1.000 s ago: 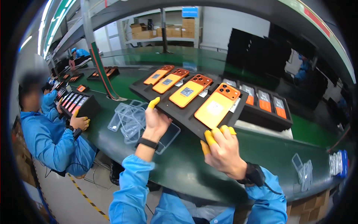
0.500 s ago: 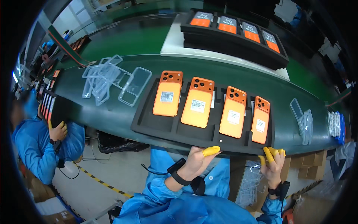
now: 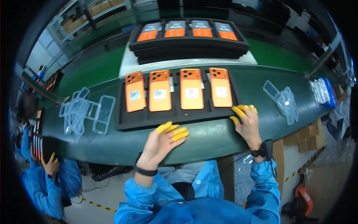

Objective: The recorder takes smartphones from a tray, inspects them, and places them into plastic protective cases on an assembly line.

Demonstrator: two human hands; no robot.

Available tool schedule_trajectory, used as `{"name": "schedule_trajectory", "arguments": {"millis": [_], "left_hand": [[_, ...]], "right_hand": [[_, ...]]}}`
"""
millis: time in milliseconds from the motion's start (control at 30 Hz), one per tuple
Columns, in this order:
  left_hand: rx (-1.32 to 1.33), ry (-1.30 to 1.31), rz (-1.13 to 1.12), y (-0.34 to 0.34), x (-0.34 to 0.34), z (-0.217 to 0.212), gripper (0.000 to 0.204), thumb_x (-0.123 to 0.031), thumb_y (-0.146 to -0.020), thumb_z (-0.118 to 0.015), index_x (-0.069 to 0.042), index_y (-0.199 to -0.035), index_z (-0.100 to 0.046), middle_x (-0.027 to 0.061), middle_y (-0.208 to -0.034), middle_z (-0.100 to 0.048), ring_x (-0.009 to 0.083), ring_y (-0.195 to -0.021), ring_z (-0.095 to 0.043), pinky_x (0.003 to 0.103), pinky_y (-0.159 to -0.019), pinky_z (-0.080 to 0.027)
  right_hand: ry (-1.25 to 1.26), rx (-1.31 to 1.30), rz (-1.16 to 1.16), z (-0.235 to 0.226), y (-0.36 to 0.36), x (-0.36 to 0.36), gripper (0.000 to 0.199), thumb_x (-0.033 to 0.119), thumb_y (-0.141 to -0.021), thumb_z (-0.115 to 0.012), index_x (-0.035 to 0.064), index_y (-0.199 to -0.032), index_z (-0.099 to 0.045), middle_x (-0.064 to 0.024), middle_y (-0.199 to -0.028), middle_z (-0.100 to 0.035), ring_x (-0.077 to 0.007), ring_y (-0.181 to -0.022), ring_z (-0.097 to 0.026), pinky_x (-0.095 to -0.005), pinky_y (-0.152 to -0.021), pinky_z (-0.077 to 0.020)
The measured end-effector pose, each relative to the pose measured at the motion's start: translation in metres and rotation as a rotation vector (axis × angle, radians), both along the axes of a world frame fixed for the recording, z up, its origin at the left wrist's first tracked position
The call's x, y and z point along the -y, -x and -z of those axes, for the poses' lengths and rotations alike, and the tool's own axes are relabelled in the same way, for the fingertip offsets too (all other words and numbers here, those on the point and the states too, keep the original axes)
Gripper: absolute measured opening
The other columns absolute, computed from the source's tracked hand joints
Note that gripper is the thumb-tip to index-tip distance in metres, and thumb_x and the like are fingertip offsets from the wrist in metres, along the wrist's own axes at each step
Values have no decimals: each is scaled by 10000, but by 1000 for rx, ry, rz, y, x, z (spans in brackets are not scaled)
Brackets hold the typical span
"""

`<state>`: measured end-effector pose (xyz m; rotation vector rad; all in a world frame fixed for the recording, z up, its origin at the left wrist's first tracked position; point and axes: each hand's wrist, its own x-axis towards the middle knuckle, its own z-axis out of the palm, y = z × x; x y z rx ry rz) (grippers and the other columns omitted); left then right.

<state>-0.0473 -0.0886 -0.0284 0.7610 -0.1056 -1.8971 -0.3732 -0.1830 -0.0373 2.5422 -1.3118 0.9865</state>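
A black foam tray (image 3: pixel 167 118) lies on the green bench, with several orange phones (image 3: pixel 191 100) in its slots, camera side up and a white label on each back. My left hand (image 3: pixel 158 145), with yellow finger covers, hovers over the bench just in front of the tray's near edge. Its fingers are stretched out and hold nothing. By the tray's near right corner is my right hand (image 3: pixel 247 125), also in yellow finger covers. Its fingers are apart, with the tips beside the corner; I cannot tell whether they touch it.
Clear plastic phone cases lie in a loose pile (image 3: pixel 80 114) on the left and a smaller pile (image 3: pixel 287 104) on the right. Beyond the tray, stacked black trays (image 3: pixel 190 48) hold grey-and-orange phones. A co-worker in blue (image 3: pixel 48 183) handles a tray at far left.
The tray has moved away from me, up to the light-coloured board. My left hand has come off its near edge. The view has also turned.
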Motion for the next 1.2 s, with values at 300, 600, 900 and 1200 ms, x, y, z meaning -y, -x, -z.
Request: {"name": "schedule_trajectory", "arguments": {"millis": [300, 600, 900, 1200], "left_hand": [[580, 437, 552, -25, -74, -27, 454, -71, -979, -571, 53, -1403, -464, 208, -1246, -645, 299, -1185, -624, 401, -1015, -493], [603, 434, 361, -19, -83, -20, 440, -60, -967, -592, 42, -1382, -486, 184, -1226, -660, 262, -1133, -642, 364, -988, -498], [624, 391, 368, -24, -86, -18, 452, -29, -933, -620, 50, -1362, -502, 178, -1208, -667, 255, -1104, -657, 369, -980, -508], [546, 383, 252, -30, -101, -7, 428, -26, -941, -606, 60, -1349, -508, 182, -1182, -675, 268, -1102, -660, 370, -969, -513]], "right_hand": [[-41, -210, 507, 7, 150, 109, 704, 144, -717, -764, 19, -1369, -529, -243, -1271, -591, -418, -1199, -541, -461, -1054, -429], [64, -330, 406, -19, 101, 133, 99, 38, -689, -691, 15, -781, -664, -149, -905, -686, -342, -905, -650, -422, -835, -536], [-724, -307, 420, -47, 141, 178, 749, 129, -593, -780, 56, -1314, -588, -253, -1116, -667, -393, -1077, -636, -411, -943, -517], [-78, 1115, -173, -142, 192, 128, 555, 42, -853, -700, -64, -1367, -520, -204, -1281, -630, -290, -1182, -628, -425, -1055, -495]]}}
